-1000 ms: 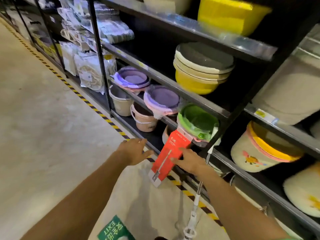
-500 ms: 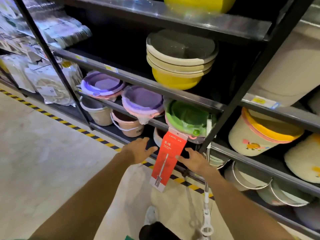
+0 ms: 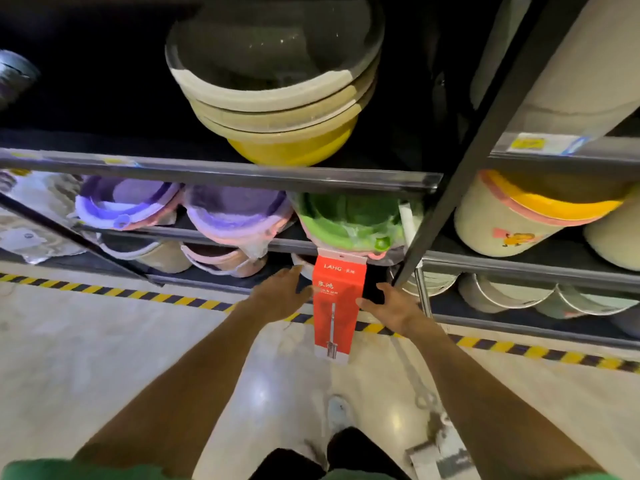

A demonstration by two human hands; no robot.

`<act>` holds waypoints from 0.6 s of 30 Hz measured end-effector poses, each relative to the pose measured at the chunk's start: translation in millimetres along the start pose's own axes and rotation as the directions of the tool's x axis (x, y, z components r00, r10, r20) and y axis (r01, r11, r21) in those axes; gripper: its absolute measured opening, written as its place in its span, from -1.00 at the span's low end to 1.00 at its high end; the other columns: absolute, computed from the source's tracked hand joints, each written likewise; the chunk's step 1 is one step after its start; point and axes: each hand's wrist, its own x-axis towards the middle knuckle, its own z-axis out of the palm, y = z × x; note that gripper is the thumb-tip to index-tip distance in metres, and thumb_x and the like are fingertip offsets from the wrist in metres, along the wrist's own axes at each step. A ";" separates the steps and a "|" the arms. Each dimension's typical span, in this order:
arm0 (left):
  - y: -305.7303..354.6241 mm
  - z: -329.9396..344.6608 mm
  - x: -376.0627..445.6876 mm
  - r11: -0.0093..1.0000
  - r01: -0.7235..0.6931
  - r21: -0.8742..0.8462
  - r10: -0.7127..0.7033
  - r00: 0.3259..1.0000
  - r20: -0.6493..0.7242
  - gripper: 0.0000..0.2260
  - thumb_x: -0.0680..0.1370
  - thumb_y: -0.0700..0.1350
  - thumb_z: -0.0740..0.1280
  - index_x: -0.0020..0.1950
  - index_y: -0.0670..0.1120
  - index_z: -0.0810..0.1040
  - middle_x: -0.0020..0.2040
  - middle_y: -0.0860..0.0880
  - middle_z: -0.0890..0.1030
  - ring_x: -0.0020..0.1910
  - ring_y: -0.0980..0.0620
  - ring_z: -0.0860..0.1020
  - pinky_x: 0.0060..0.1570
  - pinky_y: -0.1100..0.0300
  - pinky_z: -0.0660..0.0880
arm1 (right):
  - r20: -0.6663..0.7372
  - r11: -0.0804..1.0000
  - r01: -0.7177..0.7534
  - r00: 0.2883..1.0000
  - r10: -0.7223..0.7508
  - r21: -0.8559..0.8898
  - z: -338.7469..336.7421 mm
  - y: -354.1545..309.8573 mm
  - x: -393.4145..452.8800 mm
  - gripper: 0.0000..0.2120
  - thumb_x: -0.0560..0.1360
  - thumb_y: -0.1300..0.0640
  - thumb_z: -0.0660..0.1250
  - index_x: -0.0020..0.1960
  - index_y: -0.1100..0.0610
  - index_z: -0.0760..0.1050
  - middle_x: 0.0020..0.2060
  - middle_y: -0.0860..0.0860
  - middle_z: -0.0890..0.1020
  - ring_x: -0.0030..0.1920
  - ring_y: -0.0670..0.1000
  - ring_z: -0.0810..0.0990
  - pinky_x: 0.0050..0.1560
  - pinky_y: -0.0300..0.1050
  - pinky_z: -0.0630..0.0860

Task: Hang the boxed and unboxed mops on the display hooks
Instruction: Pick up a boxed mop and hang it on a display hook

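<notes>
The red mop box (image 3: 335, 306) now hangs straight below the green basin (image 3: 349, 220), no longer tilted. The left hand (image 3: 280, 296) and right hand (image 3: 393, 308) flank the box, fingers relaxed, gripping nothing.

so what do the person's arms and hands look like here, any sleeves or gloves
Both arms are bare from the wrists up to green sleeve edges at the bottom corners of the view. The left hand and right hand wear no gloves, and no rings, watch or wristbands show. The fingers are bare too.
</notes>
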 end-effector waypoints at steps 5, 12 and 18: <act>-10.8 12.9 52.1 0.990 -0.022 -0.136 0.027 0.999 0.034 -0.46 0.71 0.12 0.22 0.62 -0.11 0.24 0.52 -0.20 0.42 0.50 -0.22 0.39 0.40 -0.08 0.35 | -0.035 0.991 -0.082 0.996 0.086 0.107 10.8 11.3 39.1 -0.16 0.54 -0.29 0.36 0.62 0.14 0.19 0.54 0.14 0.37 0.51 0.16 0.37 0.41 -0.01 0.36; -38.4 62.7 141.9 0.944 0.029 -0.329 -0.009 0.998 0.062 -0.38 0.67 0.23 0.25 0.62 -0.07 0.24 0.51 -0.14 0.45 0.49 -0.18 0.41 0.41 -0.06 0.37 | -0.075 0.990 -0.113 0.990 0.120 0.087 42.9 44.7 115.6 -0.09 0.49 -0.35 0.38 0.62 0.13 0.18 0.50 0.18 0.42 0.48 0.21 0.41 0.42 0.12 0.42; -61.2 122.0 205.7 0.817 -0.097 -0.568 0.074 0.995 -0.063 -0.65 0.59 0.21 0.40 0.33 0.12 0.53 0.12 0.22 0.65 0.17 0.15 0.62 0.10 0.25 0.49 | -0.166 0.964 -0.026 0.984 0.072 0.266 77.9 86.5 198.4 0.14 0.15 -0.58 0.40 0.55 0.01 0.31 0.36 0.01 0.58 0.38 0.06 0.54 0.36 0.08 0.50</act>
